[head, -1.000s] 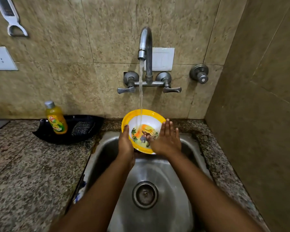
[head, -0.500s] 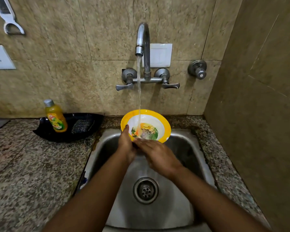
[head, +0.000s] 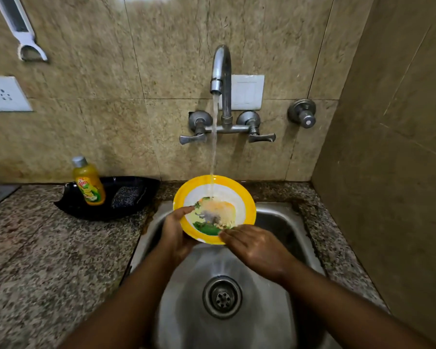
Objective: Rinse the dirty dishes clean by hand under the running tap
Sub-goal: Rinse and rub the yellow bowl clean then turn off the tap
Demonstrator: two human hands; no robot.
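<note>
Far left: white holder (head: pixel 20 31) on the wall, top cut off by the frame edge. On the granite tabletop (head: pixel 43 248), yellow soap bottle (head: pixel 88 183) standing in a black tray (head: pixel 146 187); label blurred, unreadable. Over the steel sink (head: pixel 282 215), left hand (head: pixel 175 235) gripping the left rim of the yellow-rimmed bowl (head: pixel 242 195), palm hidden beneath. Tilted toward the camera, under the tap (head: pixel 220 71) stream. Right hand (head: pixel 256 244), fingers straight, touching the near rim.
</note>
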